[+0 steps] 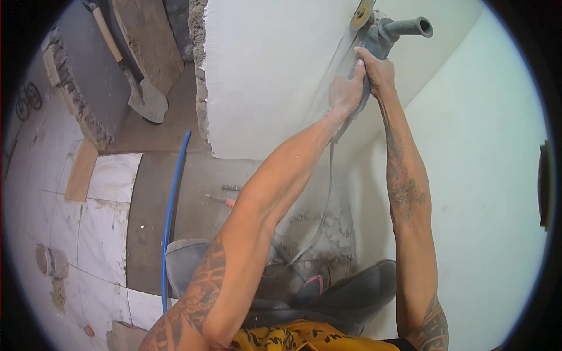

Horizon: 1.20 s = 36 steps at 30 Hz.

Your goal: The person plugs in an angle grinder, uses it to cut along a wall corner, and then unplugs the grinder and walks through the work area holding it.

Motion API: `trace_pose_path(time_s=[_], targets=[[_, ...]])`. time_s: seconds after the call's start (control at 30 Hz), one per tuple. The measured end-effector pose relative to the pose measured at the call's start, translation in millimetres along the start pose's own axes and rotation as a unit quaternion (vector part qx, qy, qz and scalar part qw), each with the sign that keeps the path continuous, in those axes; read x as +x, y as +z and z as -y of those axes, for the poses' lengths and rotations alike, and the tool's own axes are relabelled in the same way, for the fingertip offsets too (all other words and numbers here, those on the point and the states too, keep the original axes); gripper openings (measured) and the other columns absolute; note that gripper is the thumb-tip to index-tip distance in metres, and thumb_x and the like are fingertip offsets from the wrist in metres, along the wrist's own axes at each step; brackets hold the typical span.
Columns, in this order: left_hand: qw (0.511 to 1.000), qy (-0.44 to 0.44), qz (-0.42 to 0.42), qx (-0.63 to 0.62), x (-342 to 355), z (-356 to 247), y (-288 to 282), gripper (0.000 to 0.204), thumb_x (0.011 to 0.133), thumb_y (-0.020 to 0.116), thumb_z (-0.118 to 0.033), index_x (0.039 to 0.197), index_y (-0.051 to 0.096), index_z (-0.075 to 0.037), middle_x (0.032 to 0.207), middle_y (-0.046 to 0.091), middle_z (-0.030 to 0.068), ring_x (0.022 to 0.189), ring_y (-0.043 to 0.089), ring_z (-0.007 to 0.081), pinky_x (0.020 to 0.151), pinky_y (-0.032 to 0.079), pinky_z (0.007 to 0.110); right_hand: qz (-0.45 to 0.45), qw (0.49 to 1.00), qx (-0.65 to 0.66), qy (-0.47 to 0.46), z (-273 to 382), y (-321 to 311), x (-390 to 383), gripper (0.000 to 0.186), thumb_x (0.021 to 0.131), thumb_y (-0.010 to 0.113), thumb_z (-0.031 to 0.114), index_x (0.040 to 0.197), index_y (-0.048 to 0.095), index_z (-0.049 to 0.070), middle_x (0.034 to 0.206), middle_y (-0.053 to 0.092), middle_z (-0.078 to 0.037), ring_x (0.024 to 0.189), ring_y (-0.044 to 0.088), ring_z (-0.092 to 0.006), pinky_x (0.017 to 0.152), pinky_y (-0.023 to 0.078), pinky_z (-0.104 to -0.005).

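Both my arms are stretched up and forward to a dark angle grinder [379, 42], pressed toward the white wall [269, 70]. My left hand [349, 90] is closed round the rear of its body. Just ahead of it on the right, my right hand [377, 69] grips the body too. The round cutting disc [362, 14] meets the wall at the top of the view, its edge partly cut off by the frame. The side handle [410, 27] sticks out to the right, untouched. Thin lines run down the wall below the disc, and a cord [329, 199] hangs from the grinder.
A shovel [149, 102] leans in the opening at far left, near a board [149, 47]. A blue pipe [175, 210] lies on the grey floor beside white tiles [102, 234]. A red-handled tool [228, 202], rubble [336, 228] and a bucket [52, 261] are lower down.
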<state>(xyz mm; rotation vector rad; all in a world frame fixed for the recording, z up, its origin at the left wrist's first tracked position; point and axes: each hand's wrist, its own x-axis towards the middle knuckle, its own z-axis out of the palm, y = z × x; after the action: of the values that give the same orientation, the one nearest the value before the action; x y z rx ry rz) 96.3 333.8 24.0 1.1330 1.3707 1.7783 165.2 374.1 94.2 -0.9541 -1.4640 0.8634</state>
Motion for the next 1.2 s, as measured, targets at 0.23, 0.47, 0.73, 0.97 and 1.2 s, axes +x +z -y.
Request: trace_pose_path(time_s=[0.23,0.47,0.73,0.97,1.2], targets=[[0.999,-0.037,-0.005,0.017,1.6,17.3,-1.2,0.087,0.088,0.044,-0.070,0.094,0.069,0.013,0.093,0.066,0.0352,0.095,0.065,0.0463,0.085,0.048,0.049,0.006,1.000,0.001,0.005,-16.1,3.7,-4.3,0.041,0.071,0.078,0.025,0.092,0.068,-0.009,0.090,0.068,-0.011,0.079,0.063,-0.0177,0.069,0.052,-0.0320],[0.999,-0.028,-0.013,0.011,-3.0,21.8,-3.2,0.087,0.087,0.046,-0.071,0.092,0.069,0.013,0.091,0.067,0.0341,0.093,0.067,0.0444,0.082,0.049,0.049,0.000,1.000,-0.004,0.007,-20.9,4.8,-7.3,0.047,0.070,0.078,0.027,0.096,0.067,-0.011,0.094,0.068,-0.014,0.081,0.065,-0.0191,0.071,0.052,-0.0327],[0.999,-0.039,0.007,0.006,-2.6,52.5,-4.2,0.091,0.086,0.044,-0.072,0.101,0.067,0.014,0.099,0.066,0.0347,0.102,0.065,0.0450,0.089,0.048,0.047,0.017,1.000,0.007,-0.001,-37.3,10.0,-24.1,0.047,0.071,0.078,0.026,0.099,0.066,-0.009,0.095,0.068,-0.011,0.082,0.063,-0.0175,0.073,0.051,-0.0309],[0.999,-0.032,0.011,0.003,-3.3,65.3,-4.0,0.096,0.086,0.044,-0.073,0.111,0.062,0.018,0.110,0.063,0.0365,0.110,0.061,0.0460,0.096,0.046,0.046,0.009,1.000,-0.014,0.015,-50.1,10.3,-22.6,0.045,0.072,0.077,0.024,0.103,0.066,-0.007,0.096,0.067,-0.009,0.084,0.063,-0.0170,0.074,0.051,-0.0308],[0.998,-0.055,-0.010,0.014,-6.2,80.0,-1.6,0.094,0.087,0.043,-0.072,0.109,0.063,0.017,0.109,0.062,0.0376,0.111,0.060,0.0460,0.096,0.045,0.047,0.010,1.000,-0.023,0.004,-58.4,11.6,-30.2,0.047,0.074,0.078,0.027,0.104,0.066,-0.007,0.098,0.067,-0.009,0.085,0.062,-0.0159,0.074,0.050,-0.0308]])
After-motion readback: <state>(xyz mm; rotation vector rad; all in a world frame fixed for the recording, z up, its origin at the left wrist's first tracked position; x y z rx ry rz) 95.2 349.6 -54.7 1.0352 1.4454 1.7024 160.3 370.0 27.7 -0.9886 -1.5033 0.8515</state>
